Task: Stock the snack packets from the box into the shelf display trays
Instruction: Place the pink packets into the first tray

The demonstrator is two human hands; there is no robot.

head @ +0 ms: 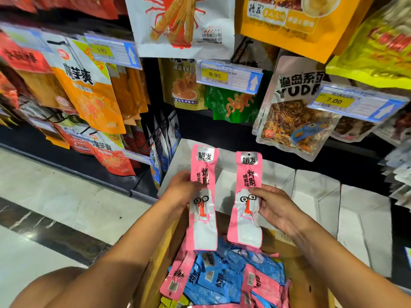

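Forearms reach over the box (160, 271) of loose packets (222, 280), left hand (182, 190) pinching the left packet (203, 210) and right hand (275, 210) the right packet (247, 210) by their sides, upright before the trays' (315, 192) near edge; such thin grips could let one slip back down.

Forearms forward; left hand (182, 190) tight on left packet (203, 230); right hand (275, 207) tight on right packet (245, 227)

A long pink-and-white plastic snack packet (202, 196) stands upright, pinched at mid-length by the left hand (182, 190). A second matching packet (247, 196) stands just beside it, apart, in the right hand (275, 207). Both hang over the open brown cardboard box (162, 252) of heaped pink and blue packets (224, 278), with the white display trays (315, 196) behind.
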